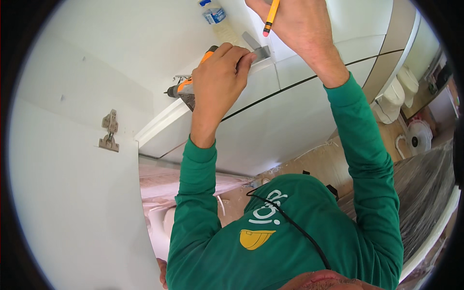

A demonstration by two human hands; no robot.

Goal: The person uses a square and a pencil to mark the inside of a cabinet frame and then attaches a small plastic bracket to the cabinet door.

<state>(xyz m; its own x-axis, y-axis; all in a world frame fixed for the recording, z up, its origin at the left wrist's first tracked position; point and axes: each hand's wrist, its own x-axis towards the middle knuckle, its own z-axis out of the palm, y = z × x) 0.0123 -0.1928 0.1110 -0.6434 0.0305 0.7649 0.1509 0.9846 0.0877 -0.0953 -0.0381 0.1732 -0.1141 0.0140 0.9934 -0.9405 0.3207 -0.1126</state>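
Pinching the metal tool (263,52) just right of the drill (185,87), the left hand (220,75) looks to be positioning it; the right hand (304,29) is gripping a pencil (272,16), fingertips running out of view. Any next stroke is probably calling for a steady tool. The white cabinet (256,125) is supporting the drill; a hinge (110,131) is showing left of it, a bottle (220,21) beyond.

Wears green long-sleeved shirt (333,217) with creased sleeves (367,159) and snug cuffs (199,152). Carries rounded white lettering (265,212) on chest, yellow hard-hat emblem (256,239) beside it. Trails thin black cord (309,238) diagonally down front. Leaves hands (220,72) bare.
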